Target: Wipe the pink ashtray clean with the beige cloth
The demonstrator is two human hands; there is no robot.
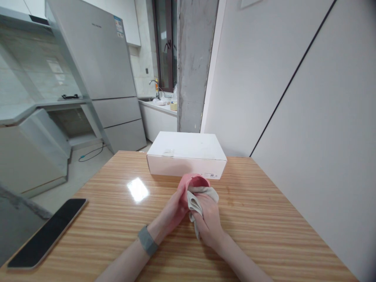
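Note:
My left hand (175,207) is wrapped around the near left side of a pink cup-like vessel (188,179), which is tipped so its hollow mouth faces me. Closed around a bunched light grey cloth (194,203), my right hand (209,221) presses it at the mouth of the pink vessel. A corner of the cloth hangs below the fingers. Just beyond both hands lies a closed white box (182,166). How far the cloth reaches inside the vessel is hidden, and so are most of the right fingertips.
A wood-grain table (258,219) lies under my hands, with a phone-like black slab (48,234) at its left edge. A white wall (293,117) borders the right side. Behind stand a grey pillar (195,66), a fridge (96,55) and a sink counter (160,117).

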